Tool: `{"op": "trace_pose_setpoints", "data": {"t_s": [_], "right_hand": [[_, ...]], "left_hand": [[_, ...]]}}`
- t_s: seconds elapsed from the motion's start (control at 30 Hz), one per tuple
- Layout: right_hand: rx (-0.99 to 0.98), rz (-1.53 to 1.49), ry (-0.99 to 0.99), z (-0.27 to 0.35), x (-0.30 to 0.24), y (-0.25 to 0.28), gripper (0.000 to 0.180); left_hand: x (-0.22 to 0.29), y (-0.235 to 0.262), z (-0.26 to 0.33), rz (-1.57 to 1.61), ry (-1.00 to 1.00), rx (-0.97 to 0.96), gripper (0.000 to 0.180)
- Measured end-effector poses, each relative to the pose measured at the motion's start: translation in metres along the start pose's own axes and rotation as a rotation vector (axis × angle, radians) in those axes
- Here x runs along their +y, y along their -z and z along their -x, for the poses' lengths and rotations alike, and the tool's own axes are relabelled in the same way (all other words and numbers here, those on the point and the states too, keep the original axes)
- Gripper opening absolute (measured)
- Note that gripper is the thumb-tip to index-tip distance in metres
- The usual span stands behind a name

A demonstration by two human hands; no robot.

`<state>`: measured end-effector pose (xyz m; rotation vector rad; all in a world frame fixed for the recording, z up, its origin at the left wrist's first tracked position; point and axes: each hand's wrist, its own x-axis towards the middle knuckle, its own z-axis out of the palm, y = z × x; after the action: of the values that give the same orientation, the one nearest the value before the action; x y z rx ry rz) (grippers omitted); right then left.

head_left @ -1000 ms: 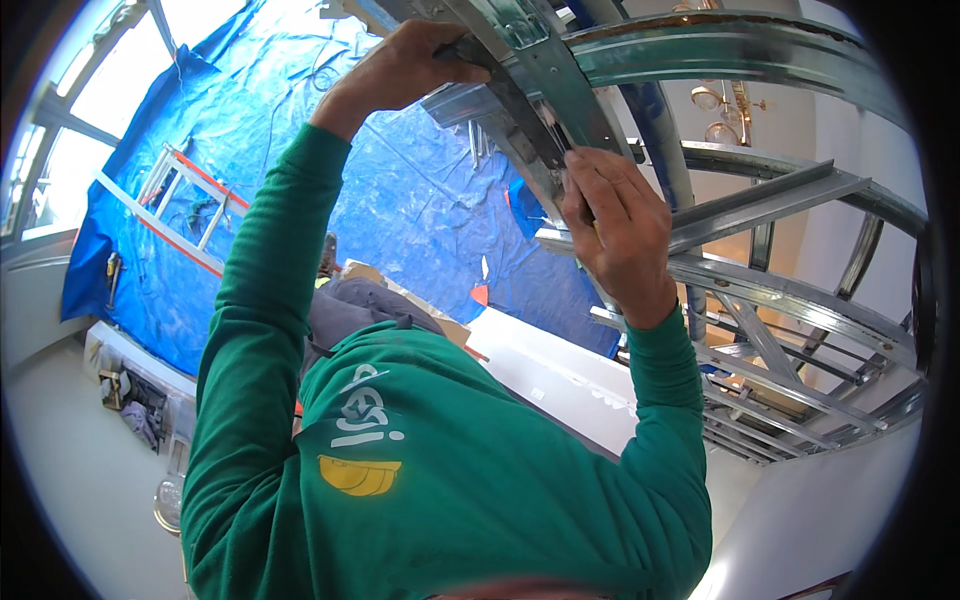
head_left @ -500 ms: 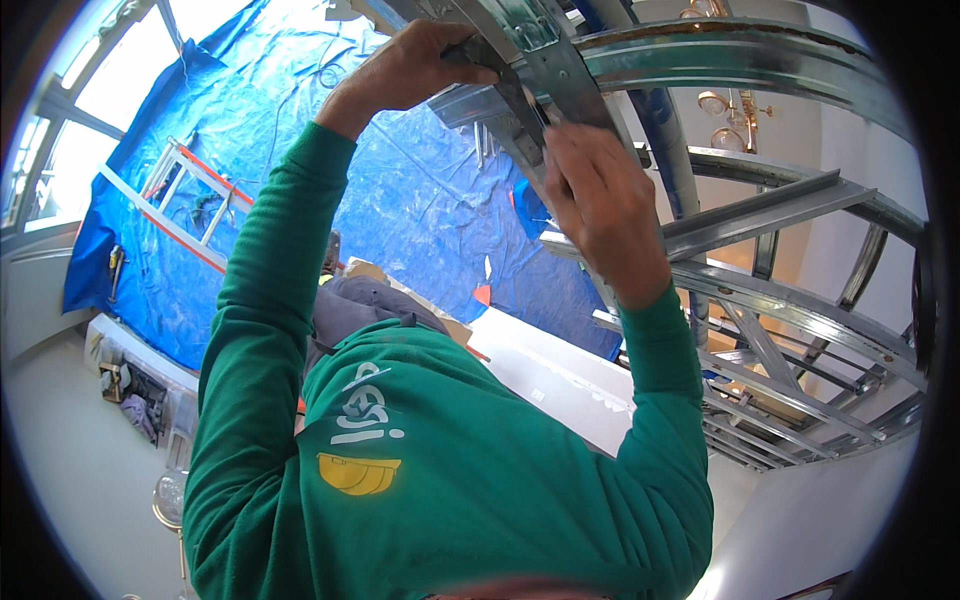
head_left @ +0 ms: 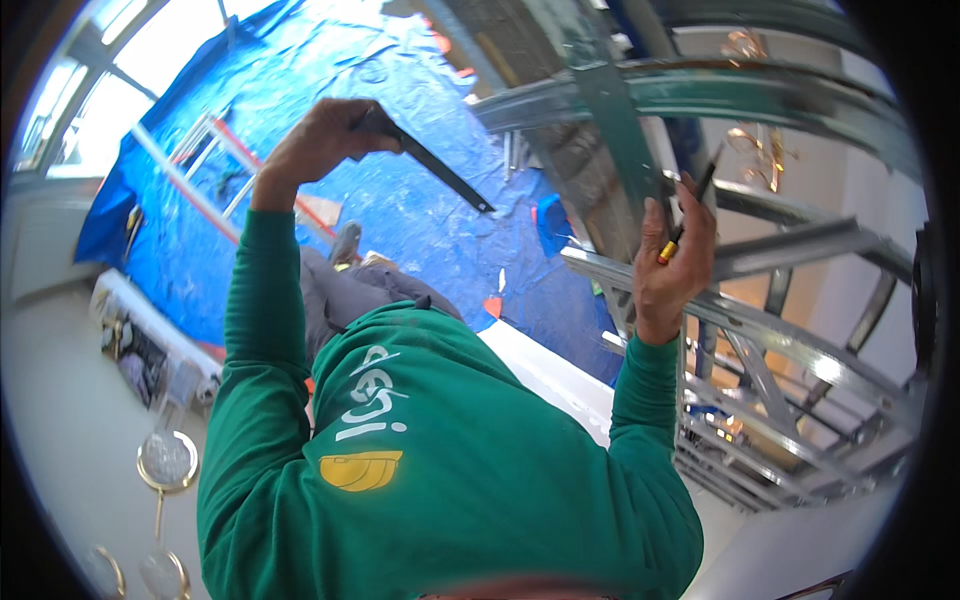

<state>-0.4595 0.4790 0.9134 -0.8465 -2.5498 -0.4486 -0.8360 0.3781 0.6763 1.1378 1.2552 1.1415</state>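
Note:
My left hand (head_left: 318, 142) is raised at the upper left and closed on one end of a dark flat metal strip (head_left: 432, 165), which slants down to the right, apart from the framing. My right hand (head_left: 672, 262) is raised at the right, gripping a thin dark pencil with a yellow end (head_left: 688, 212). This hand rests against a grey metal stud (head_left: 612, 120) of the steel framing (head_left: 790, 250). Both arms wear green sleeves, and my green sweatshirt fills the lower middle.
A blue tarp (head_left: 300, 60) covers the floor below, with a ladder (head_left: 190, 170) lying on it. A white board (head_left: 560, 375) sits under the framing. Round glass pieces with gold rims (head_left: 167, 460) lie at the lower left. A gold fixture (head_left: 755, 145) hangs beyond the frame.
My left hand has come off the metal channel and swung left with the dark strip. My right hand has dropped lower and to the right along the stud, now showing the pencil.

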Motion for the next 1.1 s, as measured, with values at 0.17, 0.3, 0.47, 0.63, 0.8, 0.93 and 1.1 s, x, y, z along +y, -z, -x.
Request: {"op": "trace_pose_setpoints", "data": {"t_s": [0.17, 0.3, 0.47, 0.63, 0.8, 0.93, 1.1], "right_hand": [[0.034, -0.157, -0.253, 0.003, -0.004, -0.015, 0.026], [0.037, -0.14, -0.297, 0.002, -0.007, -0.012, 0.024], [0.054, -0.129, -0.267, -0.002, -0.006, -0.01, 0.023], [0.057, -0.108, -0.236, -0.003, -0.001, -0.011, 0.021], [0.064, -0.126, -0.207, -0.004, 0.002, -0.012, 0.021], [0.055, -0.16, -0.243, -0.004, 0.0, -0.01, 0.02], [0.055, -0.177, -0.285, -0.007, -0.005, -0.007, 0.019]], "left_hand": [[-0.076, -0.024, 0.102, 0.345, 0.133, 0.127, 0.018], [-0.095, -0.055, 0.152, 0.313, 0.283, 0.219, 0.021], [-0.079, -0.075, 0.17, 0.363, 0.501, 0.313, 0.021], [-0.072, -0.066, 0.163, 0.419, 0.451, 0.362, 0.019], [-0.064, -0.045, 0.147, 0.453, 0.394, 0.395, 0.022], [-0.044, -0.025, 0.125, 0.34, 0.359, 0.381, 0.018], [-0.012, 0.022, 0.086, 0.21, 0.312, 0.303, 0.022]]}}
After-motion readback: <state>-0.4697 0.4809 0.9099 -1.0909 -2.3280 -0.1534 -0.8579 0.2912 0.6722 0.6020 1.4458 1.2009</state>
